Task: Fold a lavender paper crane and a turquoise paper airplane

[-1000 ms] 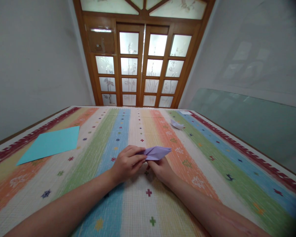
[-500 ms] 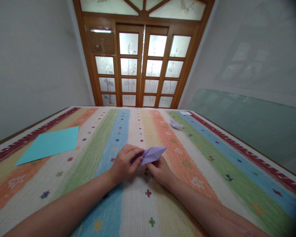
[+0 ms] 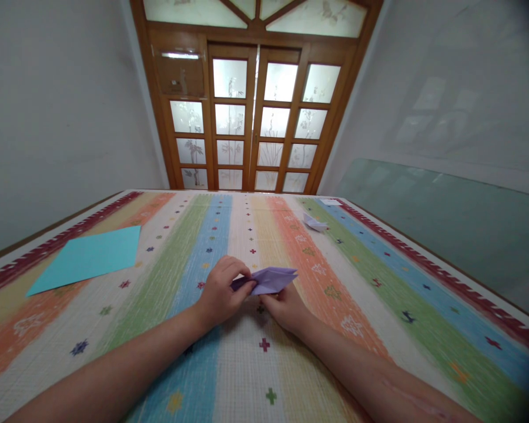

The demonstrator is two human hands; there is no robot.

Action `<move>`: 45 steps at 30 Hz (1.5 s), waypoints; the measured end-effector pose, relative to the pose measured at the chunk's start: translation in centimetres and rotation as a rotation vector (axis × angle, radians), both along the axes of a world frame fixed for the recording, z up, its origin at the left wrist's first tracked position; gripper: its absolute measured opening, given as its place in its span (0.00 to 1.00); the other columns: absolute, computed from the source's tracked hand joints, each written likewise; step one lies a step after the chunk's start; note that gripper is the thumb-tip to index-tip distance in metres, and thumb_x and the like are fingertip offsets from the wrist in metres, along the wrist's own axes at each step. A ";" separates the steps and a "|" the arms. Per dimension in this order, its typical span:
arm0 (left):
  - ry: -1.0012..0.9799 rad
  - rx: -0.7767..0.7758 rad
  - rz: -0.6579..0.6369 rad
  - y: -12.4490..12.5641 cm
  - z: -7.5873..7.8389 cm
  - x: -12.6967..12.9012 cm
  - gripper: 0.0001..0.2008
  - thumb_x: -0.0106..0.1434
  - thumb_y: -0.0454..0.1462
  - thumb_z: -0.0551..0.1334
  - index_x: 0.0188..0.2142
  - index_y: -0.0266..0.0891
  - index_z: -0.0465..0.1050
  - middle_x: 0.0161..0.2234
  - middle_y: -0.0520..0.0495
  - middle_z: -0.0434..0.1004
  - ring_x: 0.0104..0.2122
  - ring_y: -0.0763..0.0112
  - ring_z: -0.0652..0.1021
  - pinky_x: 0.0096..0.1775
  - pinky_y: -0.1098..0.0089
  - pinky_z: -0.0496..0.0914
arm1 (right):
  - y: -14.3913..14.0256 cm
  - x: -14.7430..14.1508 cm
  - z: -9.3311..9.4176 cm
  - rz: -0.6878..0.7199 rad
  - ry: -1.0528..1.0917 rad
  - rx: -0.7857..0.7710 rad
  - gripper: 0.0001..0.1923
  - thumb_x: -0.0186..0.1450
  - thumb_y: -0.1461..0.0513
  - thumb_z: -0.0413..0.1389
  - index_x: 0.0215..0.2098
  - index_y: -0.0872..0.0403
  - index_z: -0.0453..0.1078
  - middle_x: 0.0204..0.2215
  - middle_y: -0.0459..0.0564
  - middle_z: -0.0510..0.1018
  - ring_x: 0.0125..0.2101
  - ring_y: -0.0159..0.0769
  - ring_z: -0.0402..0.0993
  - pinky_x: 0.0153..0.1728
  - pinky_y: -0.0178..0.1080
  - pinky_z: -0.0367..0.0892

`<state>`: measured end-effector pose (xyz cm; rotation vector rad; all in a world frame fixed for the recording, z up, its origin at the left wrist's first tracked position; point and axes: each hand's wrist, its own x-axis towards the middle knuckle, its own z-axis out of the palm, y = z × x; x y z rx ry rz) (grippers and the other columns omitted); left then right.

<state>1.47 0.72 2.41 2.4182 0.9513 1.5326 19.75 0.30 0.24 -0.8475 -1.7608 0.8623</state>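
Forearms point(image 3: 110, 359) are slanting in over a striped tablecloth point(image 3: 242, 379) from both lower corners. My left hand point(image 3: 226, 289) is pinching the left end of a folded purple paper point(image 3: 272, 281) — thumb pressing on the near side, fingers curling over from the far side. From that grip the paper is pointing right, its slim tip lying just beyond my right hand point(image 3: 288, 306). That hand is sitting beneath the paper's lower edge, thumb angling leftward; its other fingers are mostly hiding behind — I cannot tell whether they are closing on it. Farther off to the left, a turquoise sheet point(image 3: 88, 258) is lying flat, well apart from my grip. Beyond, to the right, a small pale folded paper point(image 3: 314, 223) is resting on the cloth, and wooden doors point(image 3: 251, 117) with frosted panes are standing past its far edge.
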 end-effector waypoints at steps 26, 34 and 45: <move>0.064 -0.125 -0.119 -0.7 0.1 0.3 0.09 0.68 0.38 0.60 0.46 0.37 0.73 0.39 0.43 0.80 0.38 0.65 0.78 0.41 0.67 0.71 | 0.0 0.1 -0.2 -0.086 0.137 0.016 0.07 0.64 0.62 0.56 0.41 0.52 0.71 0.38 0.52 0.79 0.34 0.39 0.77 0.31 0.38 0.72; -0.036 -0.197 -0.175 -0.7 -0.2 0.1 0.09 0.69 0.39 0.61 0.45 0.39 0.75 0.39 0.44 0.80 0.36 0.67 0.78 0.38 0.69 0.72 | -0.4 0.2 0.0 -0.063 0.096 0.080 0.07 0.66 0.62 0.55 0.43 0.51 0.72 0.39 0.51 0.79 0.36 0.40 0.79 0.33 0.39 0.74; -0.025 -0.234 -0.135 -0.9 0.0 0.4 0.08 0.68 0.37 0.61 0.44 0.40 0.76 0.39 0.46 0.80 0.36 0.68 0.78 0.37 0.70 0.73 | -0.5 -0.1 0.5 -0.151 0.058 0.125 0.09 0.64 0.65 0.58 0.43 0.50 0.72 0.39 0.48 0.79 0.37 0.38 0.77 0.35 0.38 0.74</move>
